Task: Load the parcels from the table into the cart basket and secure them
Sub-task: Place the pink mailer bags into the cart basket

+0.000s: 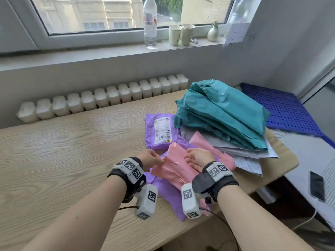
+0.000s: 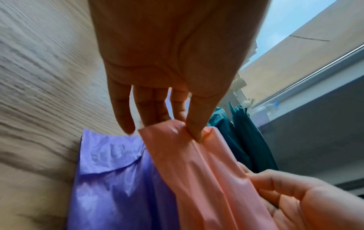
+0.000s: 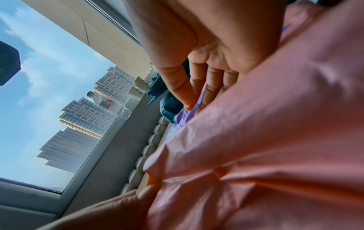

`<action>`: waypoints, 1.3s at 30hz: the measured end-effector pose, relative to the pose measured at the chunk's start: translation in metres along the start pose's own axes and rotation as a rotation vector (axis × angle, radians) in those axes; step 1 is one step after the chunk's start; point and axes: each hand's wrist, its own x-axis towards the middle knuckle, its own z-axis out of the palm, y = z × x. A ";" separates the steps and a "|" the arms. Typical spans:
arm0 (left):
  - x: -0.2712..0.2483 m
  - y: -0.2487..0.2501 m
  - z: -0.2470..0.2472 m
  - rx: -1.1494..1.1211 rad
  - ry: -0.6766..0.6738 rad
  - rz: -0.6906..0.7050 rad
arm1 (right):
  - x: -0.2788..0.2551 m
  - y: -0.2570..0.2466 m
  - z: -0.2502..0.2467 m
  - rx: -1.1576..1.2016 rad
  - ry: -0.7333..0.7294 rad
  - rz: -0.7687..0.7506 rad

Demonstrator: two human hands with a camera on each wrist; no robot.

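Note:
A pink parcel point(image 1: 174, 167) lies on a purple parcel point(image 1: 166, 191) near the wooden table's point(image 1: 72, 142) front edge. My left hand point(image 1: 160, 160) pinches its left corner between thumb and fingers, seen close in the left wrist view point(image 2: 187, 129). My right hand point(image 1: 190, 157) grips the same pink parcel point(image 3: 275, 140) from the right, fingers curled behind its upper edge point(image 3: 197, 99). A labelled purple parcel point(image 1: 159, 131) lies just beyond. Teal parcels point(image 1: 223, 111) are stacked on grey ones point(image 1: 235, 149) at the right.
A blue perforated basket wall point(image 1: 281, 107) stands past the table's right end. A black phone point(image 1: 316, 185) lies on a white surface at the right. A water bottle point(image 1: 150, 22), two paper cups point(image 1: 181, 34) and a small vase point(image 1: 213, 32) sit on the windowsill.

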 end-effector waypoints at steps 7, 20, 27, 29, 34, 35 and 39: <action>-0.029 0.013 -0.046 -0.565 0.113 0.000 | -0.005 -0.019 0.030 -0.013 -0.127 -0.051; -0.096 -0.040 -0.172 -0.719 0.492 -0.052 | -0.050 -0.061 0.130 -0.338 -0.492 -0.210; -0.145 -0.077 -0.212 -0.811 0.645 -0.071 | -0.092 -0.069 0.191 -0.406 -0.713 -0.335; -0.158 -0.088 -0.223 -0.810 0.666 -0.089 | -0.103 -0.066 0.208 -0.438 -0.673 -0.325; -0.183 -0.114 -0.246 -0.670 0.705 -0.151 | -0.120 -0.057 0.250 -0.409 -0.567 -0.230; -0.188 -0.120 -0.251 -0.652 0.719 -0.157 | -0.124 -0.055 0.257 -0.474 -0.520 -0.253; -0.209 -0.137 -0.269 -0.641 0.762 -0.149 | -0.144 -0.050 0.282 -0.658 -0.416 -0.323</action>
